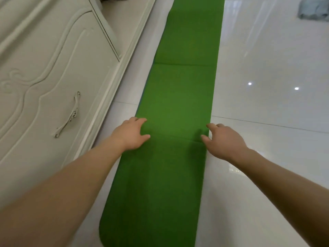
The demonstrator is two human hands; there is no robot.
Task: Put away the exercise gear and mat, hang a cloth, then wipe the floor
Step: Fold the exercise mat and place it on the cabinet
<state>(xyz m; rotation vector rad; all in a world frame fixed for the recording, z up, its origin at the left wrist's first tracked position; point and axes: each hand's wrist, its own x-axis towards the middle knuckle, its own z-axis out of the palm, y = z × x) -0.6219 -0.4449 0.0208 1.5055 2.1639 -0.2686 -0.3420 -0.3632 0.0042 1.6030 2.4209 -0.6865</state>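
Observation:
A long green exercise mat [178,93] lies flat on the white tiled floor, running from the bottom of the view to the top, with a blue underside showing along its left edge. Two fold creases cross it. My left hand [132,133] grips the mat's left edge at the nearer crease, fingers curled over the edge and thumb on top. My right hand [222,138] grips the right edge at the same crease, thumb on the mat and fingers curled round the side.
A white carved cabinet [44,72] with a metal handle [68,116] stands close along the mat's left side. Glossy white floor tiles [267,104] stretch to the right. A blurry grey-blue bundle [314,8] lies on the floor at the far top right.

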